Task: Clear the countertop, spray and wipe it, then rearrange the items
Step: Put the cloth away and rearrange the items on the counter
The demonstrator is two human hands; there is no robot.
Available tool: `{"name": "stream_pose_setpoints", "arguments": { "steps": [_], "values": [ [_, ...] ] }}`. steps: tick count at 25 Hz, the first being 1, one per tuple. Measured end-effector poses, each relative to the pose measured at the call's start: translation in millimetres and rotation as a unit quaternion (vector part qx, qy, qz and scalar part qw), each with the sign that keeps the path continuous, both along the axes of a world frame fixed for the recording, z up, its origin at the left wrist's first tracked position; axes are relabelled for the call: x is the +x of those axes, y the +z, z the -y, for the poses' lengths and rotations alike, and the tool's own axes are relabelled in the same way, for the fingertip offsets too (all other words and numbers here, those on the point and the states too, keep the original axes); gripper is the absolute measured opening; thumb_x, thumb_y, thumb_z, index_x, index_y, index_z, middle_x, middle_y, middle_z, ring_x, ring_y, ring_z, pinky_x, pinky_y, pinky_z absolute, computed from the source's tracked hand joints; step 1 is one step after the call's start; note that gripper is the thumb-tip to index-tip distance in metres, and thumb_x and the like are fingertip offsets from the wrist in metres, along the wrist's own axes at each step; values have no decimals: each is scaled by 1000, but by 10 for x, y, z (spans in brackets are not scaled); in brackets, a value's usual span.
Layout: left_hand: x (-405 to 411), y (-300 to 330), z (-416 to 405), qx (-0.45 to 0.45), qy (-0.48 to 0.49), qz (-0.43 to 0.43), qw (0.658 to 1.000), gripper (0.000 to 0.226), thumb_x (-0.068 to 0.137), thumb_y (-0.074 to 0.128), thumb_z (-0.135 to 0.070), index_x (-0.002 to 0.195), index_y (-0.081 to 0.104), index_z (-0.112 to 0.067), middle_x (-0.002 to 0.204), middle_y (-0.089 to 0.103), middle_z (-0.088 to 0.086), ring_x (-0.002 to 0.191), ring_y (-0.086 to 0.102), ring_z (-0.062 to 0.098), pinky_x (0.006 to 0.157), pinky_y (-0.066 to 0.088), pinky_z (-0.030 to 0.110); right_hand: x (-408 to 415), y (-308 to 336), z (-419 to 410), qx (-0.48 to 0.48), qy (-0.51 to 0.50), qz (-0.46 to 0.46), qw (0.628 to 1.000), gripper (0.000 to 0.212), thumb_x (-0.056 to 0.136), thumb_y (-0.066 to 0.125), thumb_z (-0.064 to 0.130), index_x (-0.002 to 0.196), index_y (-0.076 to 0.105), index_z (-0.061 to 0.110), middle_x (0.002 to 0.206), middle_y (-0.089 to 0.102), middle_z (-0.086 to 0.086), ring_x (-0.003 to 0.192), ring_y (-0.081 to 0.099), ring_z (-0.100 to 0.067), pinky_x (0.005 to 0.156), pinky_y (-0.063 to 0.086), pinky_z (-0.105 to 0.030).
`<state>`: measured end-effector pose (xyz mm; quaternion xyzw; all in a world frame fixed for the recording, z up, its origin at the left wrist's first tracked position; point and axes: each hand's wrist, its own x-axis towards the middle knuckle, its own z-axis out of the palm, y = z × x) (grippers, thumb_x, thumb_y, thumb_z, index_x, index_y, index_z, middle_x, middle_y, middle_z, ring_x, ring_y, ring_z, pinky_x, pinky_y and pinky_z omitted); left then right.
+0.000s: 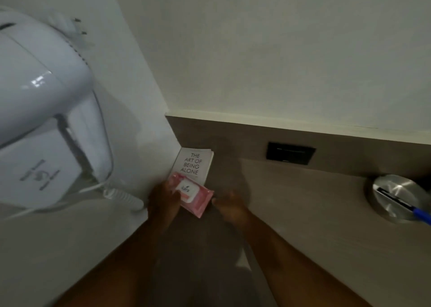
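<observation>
A white book titled "The Art of Being Alone" lies on the brown countertop in the far left corner against the wall. A pink pack of wet wipes overlaps the book's near edge. My left hand grips the pack's left side, thumb on its white lid. My right hand hovers just right of the pack with fingers apart, fingertips close to the pack's right corner and holding nothing.
A white wall-mounted hair dryer with a coiled cord hangs on the left wall. A black socket plate sits in the backsplash. At the right, a round steel lid with a blue-handled item on it.
</observation>
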<state>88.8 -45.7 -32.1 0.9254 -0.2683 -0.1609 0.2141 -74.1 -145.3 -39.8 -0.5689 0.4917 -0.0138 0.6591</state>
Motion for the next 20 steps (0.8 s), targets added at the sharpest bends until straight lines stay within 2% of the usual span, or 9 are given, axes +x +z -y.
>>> {"name": "stream_pose_setpoints", "arguments": {
  "steps": [2,4,7,9,11,13,15,17,20],
  "values": [
    [79,-67,38,-4,-18,11,1000,30,93,55,-22,121,57,-12,113,66,8,95,65,20,71,59,33,261,-53,-97,83,-9,15,996,9,87,65,19,96,63,17,86,67,-4,74,64,-14,61,49,-24],
    [111,-118,78,7,-39,34,999,38,92,57,-27,126,54,-12,118,63,9,105,62,25,83,57,43,413,-92,-172,131,-29,23,991,33,77,67,9,109,62,14,97,72,-9,86,70,-21,65,52,-29],
    [21,-136,180,-5,-2,18,1000,38,93,55,-39,120,58,-13,116,65,9,103,63,26,83,55,42,352,-126,-110,84,-117,33,989,36,80,65,1,113,64,15,101,73,-10,90,71,-27,57,54,-30],
    [-204,-139,309,-30,-6,41,999,34,94,50,-42,113,62,-17,110,69,5,95,65,24,83,52,39,148,-164,74,48,-179,33,982,24,88,58,4,108,68,14,88,75,-6,76,74,-23,48,52,-26],
    [-531,-180,513,-47,-60,64,995,31,94,47,-45,111,61,-23,106,69,0,95,63,21,91,44,39,-162,-211,372,1,-260,12,966,16,92,57,9,105,67,7,80,74,-8,59,71,-21,39,50,-25],
    [-881,-256,709,-35,-159,54,985,33,95,45,-48,120,56,-29,116,66,-6,109,59,16,99,36,40,-538,-254,692,-38,-317,-19,947,20,93,62,18,108,61,5,84,71,-10,61,68,-20,37,49,-24],
    [-1183,-365,864,9,-258,61,964,44,95,41,-50,135,45,-33,139,54,-8,133,44,16,113,24,48,-916,-276,972,-75,-349,-55,933,23,92,65,22,108,58,7,80,67,-5,66,67,-19,43,54,-30],
    [-1392,-451,1001,45,-317,91,943,54,96,35,-53,147,32,-33,155,37,-9,146,26,19,117,10,54,-1231,-281,1165,-150,-329,-98,927,23,91,65,23,101,62,2,77,68,-9,72,69,-30,61,59,-44],
    [-1622,-511,1249,71,-354,82,929,62,97,28,-56,153,20,-30,162,22,-6,150,14,20,119,5,54,-1564,-223,1355,-225,-218,-123,942,13,92,62,14,88,69,3,81,71,-16,77,69,-32,69,56,-38]
  ]
}}
